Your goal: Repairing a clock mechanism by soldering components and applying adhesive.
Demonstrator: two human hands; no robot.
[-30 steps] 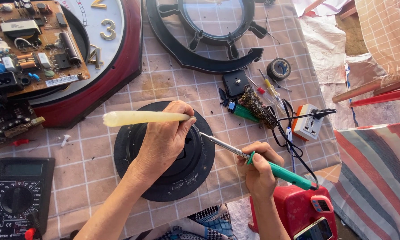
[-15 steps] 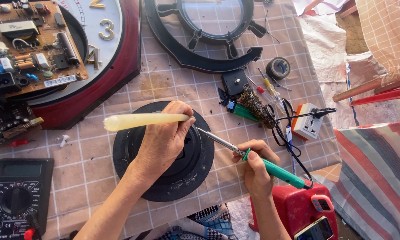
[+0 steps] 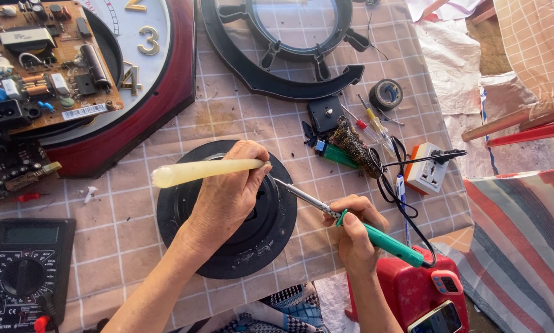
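A pale glue stick (image 3: 200,171) is gripped in the left hand (image 3: 228,200), which rests on a round black part (image 3: 228,209) lying on the checked tablecloth (image 3: 228,117) near the middle of the table. A soldering iron (image 3: 357,227) with a green handle is gripped in the right hand (image 3: 354,231), and its metal tip is pointed at the near end of the stick, just beside the left fingers. The exact contact point is hidden by the thumb, so touching cannot be confirmed.

The step in hand seems to be the melting of the stick onto the black part. For the next move, it is judged that the hot tip must be held steady at the stick's end and kept away from the fingers.

At the far left, a wall clock (image 3: 147,55) is seen with a circuit board (image 3: 43,61) on it. A multimeter (image 3: 24,265) lies at the near left. At the far middle lies a black clock frame (image 3: 289,43). To the right are found screwdrivers (image 3: 375,126), a roll of tape (image 3: 386,94), a power socket (image 3: 428,169) and a red box (image 3: 412,290). The black cable (image 3: 406,216) runs close to the right hand and could be caught.
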